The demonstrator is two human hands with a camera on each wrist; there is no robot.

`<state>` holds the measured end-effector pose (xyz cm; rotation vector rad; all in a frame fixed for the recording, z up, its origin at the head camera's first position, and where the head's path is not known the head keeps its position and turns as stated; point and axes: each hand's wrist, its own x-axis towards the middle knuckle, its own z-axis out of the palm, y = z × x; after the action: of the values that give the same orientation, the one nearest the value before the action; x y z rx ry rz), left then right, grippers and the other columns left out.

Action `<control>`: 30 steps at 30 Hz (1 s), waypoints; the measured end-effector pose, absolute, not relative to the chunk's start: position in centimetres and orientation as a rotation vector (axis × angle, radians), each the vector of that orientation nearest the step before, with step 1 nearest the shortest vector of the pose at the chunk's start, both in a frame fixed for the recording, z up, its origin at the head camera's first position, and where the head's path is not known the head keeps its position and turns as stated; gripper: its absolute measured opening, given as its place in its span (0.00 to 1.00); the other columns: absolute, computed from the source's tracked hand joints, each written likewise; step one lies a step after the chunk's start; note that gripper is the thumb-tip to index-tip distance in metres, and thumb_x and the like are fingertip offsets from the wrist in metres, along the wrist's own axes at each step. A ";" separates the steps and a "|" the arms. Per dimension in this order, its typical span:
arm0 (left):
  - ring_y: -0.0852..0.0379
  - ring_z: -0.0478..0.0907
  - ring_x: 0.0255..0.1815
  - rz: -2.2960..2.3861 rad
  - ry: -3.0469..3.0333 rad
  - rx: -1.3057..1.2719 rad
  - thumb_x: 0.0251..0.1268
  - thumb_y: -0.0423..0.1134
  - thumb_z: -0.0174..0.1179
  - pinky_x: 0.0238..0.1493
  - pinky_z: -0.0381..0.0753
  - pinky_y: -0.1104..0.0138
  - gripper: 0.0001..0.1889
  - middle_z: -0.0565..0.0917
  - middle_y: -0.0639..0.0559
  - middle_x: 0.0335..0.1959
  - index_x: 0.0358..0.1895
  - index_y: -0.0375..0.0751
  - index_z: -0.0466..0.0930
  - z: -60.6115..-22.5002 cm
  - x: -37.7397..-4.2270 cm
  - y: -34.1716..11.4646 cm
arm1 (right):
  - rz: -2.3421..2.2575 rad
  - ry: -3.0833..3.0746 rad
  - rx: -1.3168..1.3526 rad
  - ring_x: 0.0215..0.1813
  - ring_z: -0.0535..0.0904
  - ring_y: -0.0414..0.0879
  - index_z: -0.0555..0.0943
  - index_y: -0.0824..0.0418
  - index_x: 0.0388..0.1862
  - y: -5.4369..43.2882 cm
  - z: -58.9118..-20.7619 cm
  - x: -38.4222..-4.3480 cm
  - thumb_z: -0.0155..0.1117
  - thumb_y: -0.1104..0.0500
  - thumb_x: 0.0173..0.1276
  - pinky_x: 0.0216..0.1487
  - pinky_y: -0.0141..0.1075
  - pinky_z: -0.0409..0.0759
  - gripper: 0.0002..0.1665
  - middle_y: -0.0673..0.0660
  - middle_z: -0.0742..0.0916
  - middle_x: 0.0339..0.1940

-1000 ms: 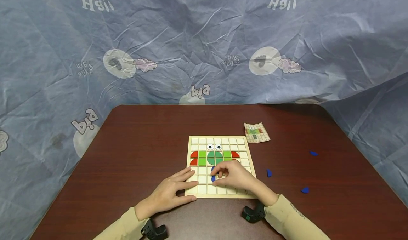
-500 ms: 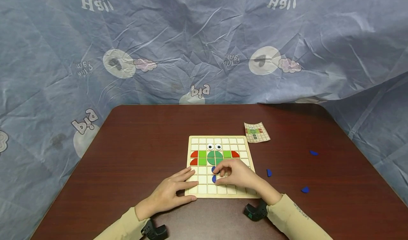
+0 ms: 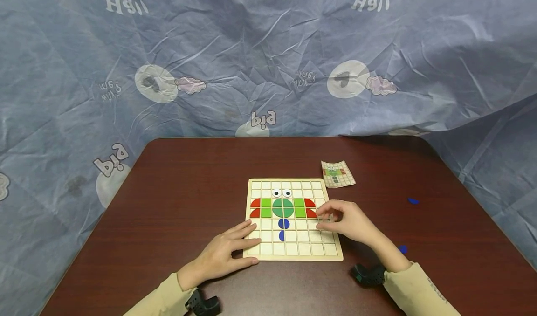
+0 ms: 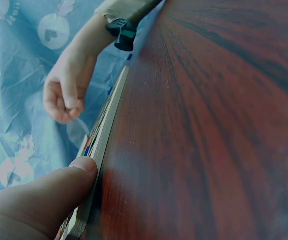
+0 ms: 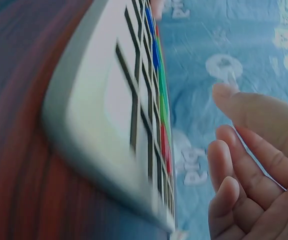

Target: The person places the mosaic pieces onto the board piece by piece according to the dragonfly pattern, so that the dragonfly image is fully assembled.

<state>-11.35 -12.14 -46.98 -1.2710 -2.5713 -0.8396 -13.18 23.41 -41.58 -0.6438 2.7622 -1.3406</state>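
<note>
A pale wooden grid board (image 3: 266,249) lies on the table. My left hand (image 3: 220,253) rests on its left edge, fingers spread and straight; in the left wrist view the thumb (image 4: 86,165) lies along the board's edge. Over the right side of the board hovers my right hand (image 3: 350,220), fingers loosely bent, holding nothing. Set in the grid are red pieces (image 3: 255,213), light green squares (image 3: 266,203), a dark green circle (image 3: 278,204), two googly-eye pieces (image 3: 277,193), a blue circle of two halves (image 3: 281,223) and one blue half piece (image 3: 281,236) below it.
Right of the board on the brown table (image 3: 201,176) lie a loose blue piece (image 3: 413,201) and another blue piece (image 3: 402,249), partly behind the right wrist. A pattern card (image 3: 341,181) sits by the board's top right corner. A printed cloth (image 3: 268,64) hangs behind.
My right hand has left the blue pieces and moved right, uncovering them and the right red and green pieces. It now hides a loose blue piece beside the board. The left hand stays put.
</note>
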 end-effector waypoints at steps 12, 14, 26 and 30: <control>0.51 0.61 0.69 -0.866 -2.597 -1.268 0.59 0.57 0.61 0.61 0.69 0.55 0.24 0.71 0.47 0.65 0.56 0.51 0.81 -46.9 -11.2 -12.1 | -1.272 2.895 -0.447 0.30 0.75 0.41 0.83 0.54 0.40 29.6 -42.6 -11.0 0.74 0.50 0.53 0.30 0.32 0.75 0.17 0.50 0.84 0.32; 0.51 0.61 0.69 -0.862 -2.599 -1.264 0.59 0.57 0.61 0.61 0.69 0.55 0.24 0.71 0.47 0.65 0.56 0.51 0.81 -46.8 -11.2 -12.1 | -1.260 2.907 -0.422 0.30 0.75 0.40 0.83 0.54 0.41 30.2 -42.7 -10.7 0.74 0.50 0.53 0.29 0.32 0.75 0.17 0.51 0.83 0.32; 0.51 0.61 0.69 -0.853 -2.601 -1.267 0.59 0.57 0.61 0.61 0.69 0.55 0.24 0.71 0.47 0.65 0.56 0.51 0.80 -46.8 -11.2 -12.1 | -1.205 2.924 -0.367 0.32 0.76 0.39 0.83 0.52 0.42 31.2 -44.2 -10.8 0.75 0.50 0.52 0.31 0.32 0.75 0.19 0.48 0.83 0.33; 0.51 0.61 0.69 -0.846 -2.596 -1.270 0.59 0.57 0.61 0.61 0.69 0.55 0.24 0.71 0.47 0.65 0.56 0.51 0.80 -46.8 -11.3 -12.1 | -1.220 2.920 -0.339 0.29 0.74 0.41 0.83 0.52 0.41 31.1 -44.5 -10.9 0.76 0.50 0.51 0.28 0.32 0.72 0.19 0.49 0.82 0.31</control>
<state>-11.28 -12.11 -46.81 -1.2697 -2.5962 -0.8456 -10.88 31.10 -44.45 -0.3392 2.9203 -1.2201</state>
